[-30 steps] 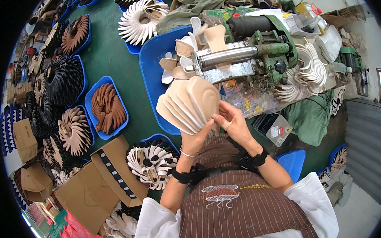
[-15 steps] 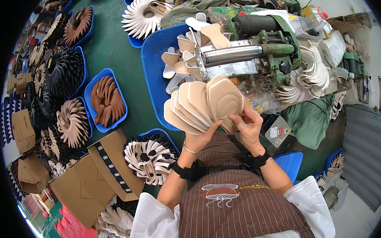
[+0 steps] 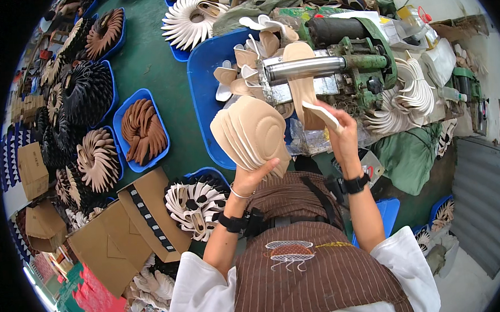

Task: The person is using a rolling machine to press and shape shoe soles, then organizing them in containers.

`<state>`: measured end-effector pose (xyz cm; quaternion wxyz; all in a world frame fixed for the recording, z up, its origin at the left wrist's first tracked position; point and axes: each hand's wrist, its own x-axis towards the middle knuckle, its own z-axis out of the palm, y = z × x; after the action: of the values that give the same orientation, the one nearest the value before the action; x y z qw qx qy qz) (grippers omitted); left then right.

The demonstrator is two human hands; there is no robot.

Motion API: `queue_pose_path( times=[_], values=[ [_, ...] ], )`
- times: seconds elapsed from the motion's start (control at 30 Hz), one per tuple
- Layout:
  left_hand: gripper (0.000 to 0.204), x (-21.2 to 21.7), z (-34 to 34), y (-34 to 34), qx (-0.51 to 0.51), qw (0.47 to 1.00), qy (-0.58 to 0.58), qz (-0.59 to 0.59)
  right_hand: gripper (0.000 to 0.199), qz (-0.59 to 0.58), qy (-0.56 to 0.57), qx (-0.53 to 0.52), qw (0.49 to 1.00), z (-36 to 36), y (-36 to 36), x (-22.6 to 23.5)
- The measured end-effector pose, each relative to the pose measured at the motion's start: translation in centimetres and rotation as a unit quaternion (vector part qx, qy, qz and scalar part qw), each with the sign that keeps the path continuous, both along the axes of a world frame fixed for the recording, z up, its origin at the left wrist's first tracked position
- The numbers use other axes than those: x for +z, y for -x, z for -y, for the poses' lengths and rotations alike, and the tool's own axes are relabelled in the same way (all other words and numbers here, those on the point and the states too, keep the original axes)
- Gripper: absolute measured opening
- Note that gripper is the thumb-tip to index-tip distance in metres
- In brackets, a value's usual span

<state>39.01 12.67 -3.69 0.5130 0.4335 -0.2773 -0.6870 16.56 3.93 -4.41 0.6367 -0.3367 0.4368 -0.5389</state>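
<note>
My left hand (image 3: 255,177) is closed round a fanned stack of beige insoles (image 3: 248,130), thumb on top, in front of the blue tub. To its right, my right hand (image 3: 344,133) pinches the near end of a beige insole, whose white edge shows by my fingers. Beige insole material (image 3: 301,88) stretches from there to the metal roller (image 3: 319,66) of a green machine (image 3: 364,65), and a rounded beige end lies on the roller's far side. I cannot tell whether this is one piece or two overlapping.
A large blue tub (image 3: 201,105) of loose insoles stands left of the machine. Bundled white insoles (image 3: 410,85) lie at its right, above a green cloth (image 3: 408,159). Blue bins with brown insoles (image 3: 143,130) and white ones (image 3: 199,206), plus cardboard (image 3: 110,242), fill the left.
My right hand has left the stack and moved up and right to the roller with an insole. My left hand keeps the stack, now slightly lower and left.
</note>
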Motion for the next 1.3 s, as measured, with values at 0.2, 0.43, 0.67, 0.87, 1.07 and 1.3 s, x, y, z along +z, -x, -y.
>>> queue_pose_path(
  times=[0.2, 0.43, 0.67, 0.87, 1.07, 1.3],
  values=[
    [0.042, 0.7, -0.1, 1.7, -0.016, 0.994, -0.003, 0.111, 0.031, -0.092, -0.142, -0.049, 0.984, 0.0, 0.5, -1.9],
    [0.039, 0.2, -0.2, 2.4, 0.05, 0.961, 0.099, 0.255, 0.036, -0.063, -0.131, 0.14, 0.979, -0.7, -3.5, 2.7],
    [0.044, -0.3, 0.6, 3.9, 0.106, 0.979, 0.026, 0.172, 0.024, -0.13, -0.011, 0.084, 0.988, -5.2, -4.7, 2.4],
    [0.05, 0.4, 2.8, 2.5, 0.108, 0.987, -0.067, -0.101, 0.013, -0.214, -0.104, -0.101, 0.966, -2.4, -0.9, -3.4],
    [0.047, -0.5, 2.4, 3.5, 0.089, 0.994, -0.066, 0.002, 0.022, -0.187, -0.075, 0.015, 0.979, 1.4, -2.7, 0.0],
    [0.042, -3.0, 2.2, 4.0, 0.168, 0.984, -0.053, 0.022, 0.02, -0.054, -0.154, -0.013, 0.987, -4.4, -4.1, 2.0]
  ],
)
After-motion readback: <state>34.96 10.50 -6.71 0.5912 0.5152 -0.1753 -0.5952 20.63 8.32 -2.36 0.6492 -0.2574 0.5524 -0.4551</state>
